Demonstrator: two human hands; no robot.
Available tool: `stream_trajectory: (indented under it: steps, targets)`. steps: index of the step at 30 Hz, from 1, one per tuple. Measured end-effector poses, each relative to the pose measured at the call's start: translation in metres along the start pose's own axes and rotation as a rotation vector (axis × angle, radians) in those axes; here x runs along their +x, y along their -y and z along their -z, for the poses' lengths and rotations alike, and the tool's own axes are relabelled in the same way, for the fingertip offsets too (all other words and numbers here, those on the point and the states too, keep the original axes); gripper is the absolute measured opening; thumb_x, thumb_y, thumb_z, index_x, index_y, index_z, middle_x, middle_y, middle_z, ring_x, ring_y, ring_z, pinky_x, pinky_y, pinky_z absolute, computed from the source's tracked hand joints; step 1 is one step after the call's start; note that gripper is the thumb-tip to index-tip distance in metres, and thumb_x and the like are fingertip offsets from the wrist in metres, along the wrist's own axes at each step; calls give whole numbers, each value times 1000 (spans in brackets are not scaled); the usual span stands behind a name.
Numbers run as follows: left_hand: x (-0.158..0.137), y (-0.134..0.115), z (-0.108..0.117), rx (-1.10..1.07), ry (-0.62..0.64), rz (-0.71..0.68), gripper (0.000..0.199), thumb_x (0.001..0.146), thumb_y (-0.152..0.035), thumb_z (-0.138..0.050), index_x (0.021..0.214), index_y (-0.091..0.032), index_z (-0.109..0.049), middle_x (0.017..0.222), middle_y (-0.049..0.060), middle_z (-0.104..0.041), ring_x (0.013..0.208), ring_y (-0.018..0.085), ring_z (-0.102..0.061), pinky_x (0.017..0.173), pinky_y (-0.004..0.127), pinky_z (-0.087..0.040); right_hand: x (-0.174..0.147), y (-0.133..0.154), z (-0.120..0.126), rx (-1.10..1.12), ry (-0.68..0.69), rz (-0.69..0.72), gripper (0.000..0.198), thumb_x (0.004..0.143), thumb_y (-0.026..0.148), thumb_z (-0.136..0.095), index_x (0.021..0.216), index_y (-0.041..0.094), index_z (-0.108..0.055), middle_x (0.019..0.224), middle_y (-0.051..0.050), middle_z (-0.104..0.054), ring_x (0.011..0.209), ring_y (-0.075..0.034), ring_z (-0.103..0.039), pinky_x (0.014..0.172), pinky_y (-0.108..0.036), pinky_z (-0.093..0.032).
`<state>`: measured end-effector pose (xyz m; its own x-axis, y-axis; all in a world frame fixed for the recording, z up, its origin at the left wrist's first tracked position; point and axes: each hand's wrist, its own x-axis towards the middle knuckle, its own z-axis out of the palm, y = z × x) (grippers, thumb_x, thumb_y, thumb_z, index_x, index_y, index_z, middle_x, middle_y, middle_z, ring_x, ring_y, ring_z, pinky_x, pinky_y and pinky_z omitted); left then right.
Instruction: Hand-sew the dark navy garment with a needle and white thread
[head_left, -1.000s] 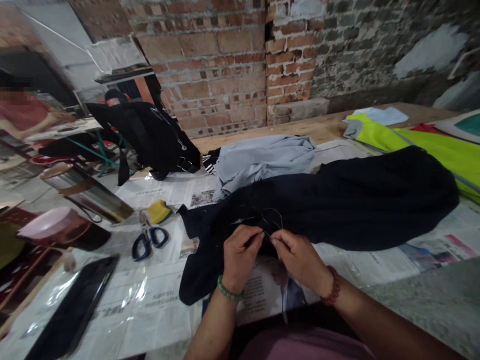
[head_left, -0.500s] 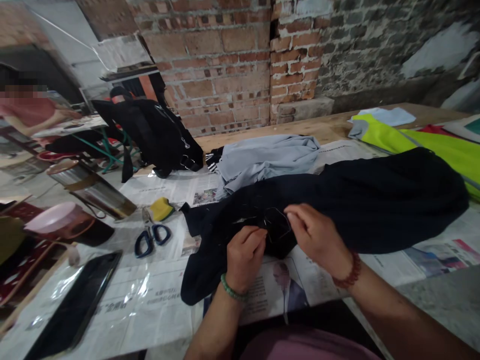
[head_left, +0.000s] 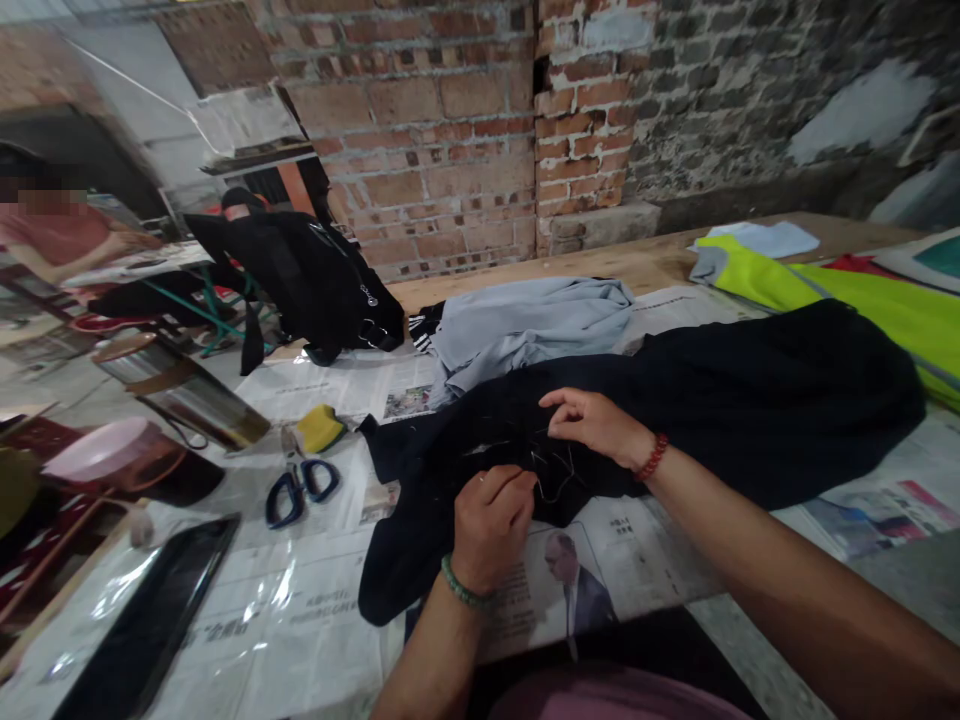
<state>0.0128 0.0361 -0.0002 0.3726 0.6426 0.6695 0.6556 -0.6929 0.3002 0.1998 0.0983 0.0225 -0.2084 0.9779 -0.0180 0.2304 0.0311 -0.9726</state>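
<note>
A dark navy garment (head_left: 772,400) lies bunched across the newspaper in front of me. My left hand (head_left: 495,520), with a green bead bracelet, is closed on the garment's near left part. Over the garment's middle is my right hand (head_left: 596,428), wearing a red bead bracelet; its fingertips are drawn together. A thin pale thread (head_left: 556,492) hangs in a slack loop between the hands and seems to run up to the right fingers. I cannot make out a needle. Left of the garment lie blue-handled scissors (head_left: 300,490) beside a yellow sponge-like piece (head_left: 321,428).
At left are a phone (head_left: 150,620), a lidded cup (head_left: 142,465) and a steel flask (head_left: 180,390). Behind the garment lie grey-blue cloth (head_left: 532,315) and a black bag (head_left: 315,280). A yellow vest (head_left: 847,300) lies at right. A person (head_left: 67,240) sits far left.
My right hand has moved left and slightly up, over the garment, and the thread loop hangs slacker. My left hand keeps its hold in nearly the same place. The view has shifted slightly.
</note>
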Motion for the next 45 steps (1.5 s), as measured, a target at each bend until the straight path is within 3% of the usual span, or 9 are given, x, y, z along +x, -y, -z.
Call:
stream_trajectory:
  steps: [7,11,15,22,25,31,37,42,45]
  targets:
    - [0,0,-1,-42,-41,72,19,76,-11,-50,84,-21,-64,79,5,-64,70,13,-59,65,24,-49,-21,5,7,452,-183,87,34,65,28,-64,95,19,-51,68,3,-57,65,-12,-60,68,-28,-45]
    - [-1,0,-1,-73,-57,57,20,75,-10,-50,85,-20,-64,80,5,-64,71,14,-59,65,25,-49,-19,-1,8,-53,-326,57,23,69,33,-58,87,19,-57,62,1,-57,59,-13,-57,61,-27,-43]
    - [0,0,-1,-71,-43,39,21,75,-9,-50,86,-20,-64,80,5,-64,70,14,-59,64,25,-49,-10,1,1,-353,-126,40,31,66,30,-61,95,19,-59,56,2,-59,58,-14,-56,62,-26,-41]
    - [-1,1,-2,-68,-54,80,19,76,-10,-50,86,-20,-63,81,5,-64,71,13,-59,66,24,-49,-36,13,6,272,-146,175,38,69,26,-62,105,21,-52,70,1,-63,77,-14,-60,77,-29,-44]
    - [-1,0,-4,-112,-103,103,19,76,-10,-51,86,-20,-62,80,3,-63,71,12,-59,65,23,-49,-70,7,21,342,-60,260,32,72,26,-62,103,24,-54,73,-1,-64,81,-16,-60,74,-29,-46]
    - [1,-3,-4,-154,-171,161,17,75,-9,-52,84,-19,-62,79,3,-62,70,11,-59,63,21,-49,-124,2,40,-122,350,321,28,77,21,-56,105,24,-58,81,-5,-66,92,-19,-58,79,-31,-45]
    - [2,-5,-5,-166,-193,161,16,75,-9,-53,84,-19,-62,79,2,-61,70,10,-58,64,21,-50,-138,22,42,-345,614,186,26,75,25,-56,101,25,-62,84,-4,-66,77,-15,-62,68,-23,-48]
    - [0,-3,-6,-152,-181,140,16,76,-10,-52,85,-19,-63,81,3,-62,70,10,-59,64,20,-50,-120,21,40,-616,282,-20,24,83,36,-43,85,21,-62,67,-1,-62,59,-12,-58,55,-21,-43]
    - [-1,-1,-6,-136,-166,116,16,77,-11,-52,85,-19,-63,82,3,-62,71,10,-59,65,20,-50,-96,24,29,-641,-23,34,26,84,37,-41,81,19,-60,64,-1,-60,58,-13,-56,55,-23,-42]
